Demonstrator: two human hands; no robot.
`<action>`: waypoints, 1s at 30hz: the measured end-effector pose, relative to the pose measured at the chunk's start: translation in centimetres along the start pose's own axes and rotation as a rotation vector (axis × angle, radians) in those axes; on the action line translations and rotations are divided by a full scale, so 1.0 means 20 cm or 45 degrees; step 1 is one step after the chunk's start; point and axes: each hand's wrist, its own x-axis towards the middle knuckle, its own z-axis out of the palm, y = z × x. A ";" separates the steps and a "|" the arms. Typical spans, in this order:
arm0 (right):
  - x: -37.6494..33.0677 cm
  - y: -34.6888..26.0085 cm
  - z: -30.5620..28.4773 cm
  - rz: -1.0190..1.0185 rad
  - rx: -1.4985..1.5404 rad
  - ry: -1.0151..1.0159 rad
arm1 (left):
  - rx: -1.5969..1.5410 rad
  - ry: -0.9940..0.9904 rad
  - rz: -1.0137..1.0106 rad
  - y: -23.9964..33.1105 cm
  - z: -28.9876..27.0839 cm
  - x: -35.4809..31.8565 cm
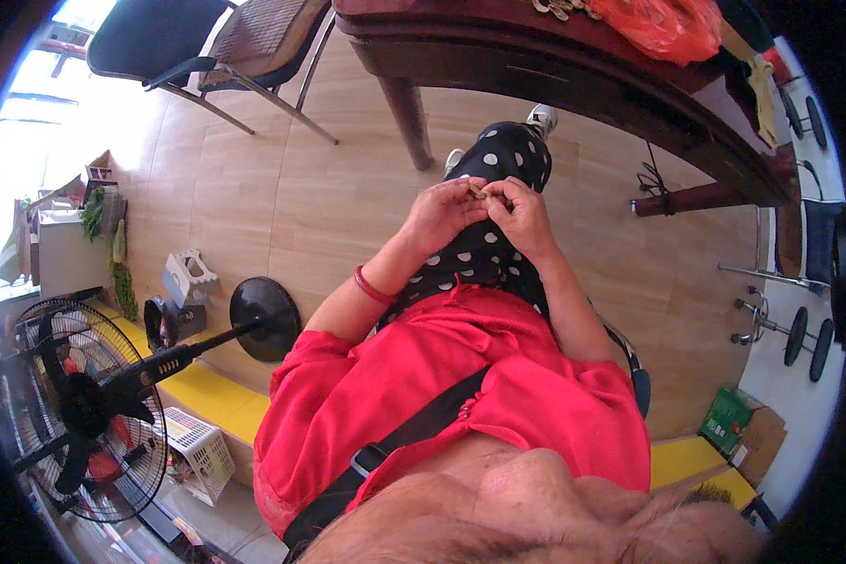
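Note:
Above my lap, over the black trousers with white dots (451,268), both hands meet at the fingertips. Between them is a small tan piece (477,192) that looks like a peanut in its shell, mostly covered by fingers. My left hand (446,214), with a red bracelet (374,287) farther up that arm, pinches one side of it. From the other side, the thumb and fingers of my right hand (520,216) close on it. Similar tan pieces (562,8) lie on the dark red wooden table (461,26) ahead, beside a red plastic bag (663,28).
A black standing fan (89,404) with a round base (264,320) is at my left, near a white basket (197,451) and a small white stool (190,275). Chairs (263,42) stand far left. Boxes (727,420) sit at the lower right. Table legs (407,122) reach the floor ahead.

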 end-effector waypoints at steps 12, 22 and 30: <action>0.02 -0.07 0.03 0.128 -0.133 0.080 | 0.067 -0.098 0.026 -0.03 -0.05 0.03; 0.07 -0.10 0.00 0.215 -0.092 0.030 | 0.377 0.131 0.040 0.00 0.10 -0.05; 0.62 -0.43 -0.32 -0.433 -0.535 0.517 | 0.135 0.099 -0.040 0.03 0.02 -0.03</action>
